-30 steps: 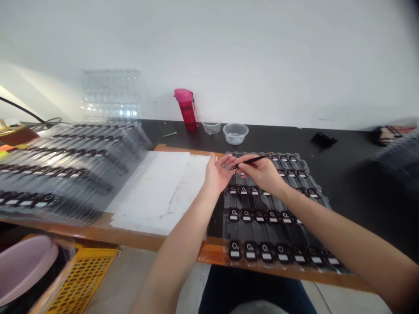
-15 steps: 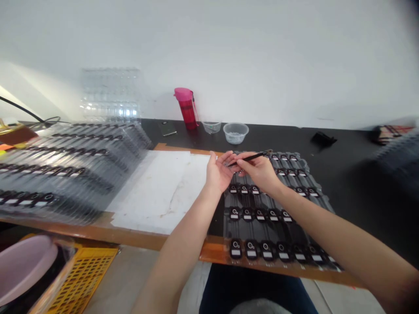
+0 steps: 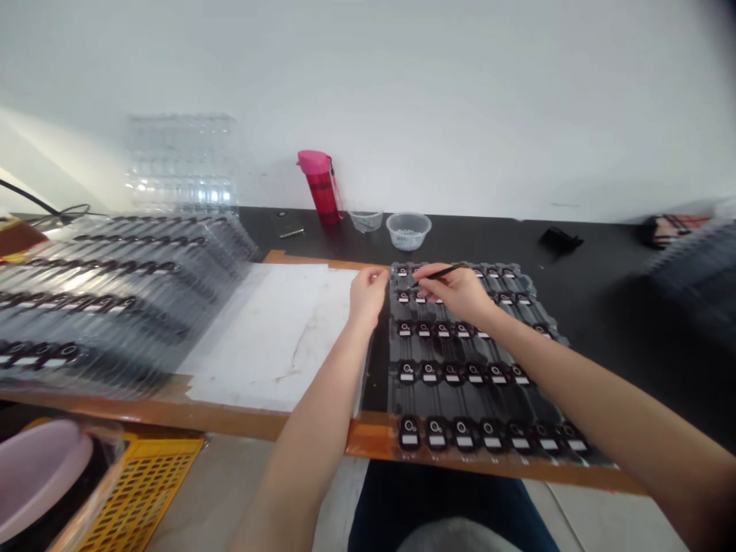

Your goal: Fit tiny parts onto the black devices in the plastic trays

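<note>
My right hand (image 3: pixel 454 294) pinches a thin black tool (image 3: pixel 440 274), probably tweezers, with its tip over the top left of a clear plastic tray (image 3: pixel 552 331). The tray holds rows of small black devices (image 3: pixel 409 433) with white labels and round marks. My left hand (image 3: pixel 368 297) rests by the tray's left edge, its fingers curled toward the tray. Whether anything lies in those fingers is hidden. My right hand covers part of the tray's upper rows.
A white sheet (image 3: pixel 270 330) lies left of the tray. Further left are stacked trays of devices (image 3: pixel 115 307). Beyond stand a red bottle (image 3: pixel 319 188), a clear cup (image 3: pixel 366 221) and a clear bowl (image 3: pixel 407 231) of small pale pieces. A yellow crate (image 3: pixel 143 491) sits below the desk.
My left hand has turned from palm up to curled and moved left to the tray's edge. My right hand has lowered the tool's tip toward the tray.
</note>
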A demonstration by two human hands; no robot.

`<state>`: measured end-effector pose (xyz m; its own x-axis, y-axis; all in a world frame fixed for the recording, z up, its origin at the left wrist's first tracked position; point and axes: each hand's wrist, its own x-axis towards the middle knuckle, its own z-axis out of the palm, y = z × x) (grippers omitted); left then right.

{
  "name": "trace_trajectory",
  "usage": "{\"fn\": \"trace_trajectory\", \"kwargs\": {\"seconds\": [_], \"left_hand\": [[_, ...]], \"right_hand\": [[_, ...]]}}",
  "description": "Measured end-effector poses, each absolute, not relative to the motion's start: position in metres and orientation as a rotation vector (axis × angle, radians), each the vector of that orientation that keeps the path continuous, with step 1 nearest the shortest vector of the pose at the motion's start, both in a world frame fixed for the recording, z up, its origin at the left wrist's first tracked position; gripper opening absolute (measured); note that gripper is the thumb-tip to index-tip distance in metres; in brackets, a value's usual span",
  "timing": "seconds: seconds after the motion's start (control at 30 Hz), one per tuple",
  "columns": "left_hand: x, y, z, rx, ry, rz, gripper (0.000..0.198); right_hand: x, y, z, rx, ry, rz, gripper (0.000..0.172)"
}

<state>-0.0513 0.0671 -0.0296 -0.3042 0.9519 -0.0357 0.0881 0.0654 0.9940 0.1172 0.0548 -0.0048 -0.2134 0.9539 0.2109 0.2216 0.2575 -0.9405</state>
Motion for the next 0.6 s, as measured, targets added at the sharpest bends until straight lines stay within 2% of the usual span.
{"fn": "trace_trajectory", "kwargs": {"seconds": [0.17, 0.6], "left_hand": [[-0.053, 0.072, -0.049, 1.558, 1.746, 1.085, 0.025], [-0.048, 0.071, -0.042, 1.760, 1.901, 0.760, 0.044]], "right_hand": [[0.123, 0.064, -0.015, -1.138, -1.823, 0.960, 0.018], [0.117, 0.066, -0.011, -1.079, -2.145, 0.723, 0.016]]}}
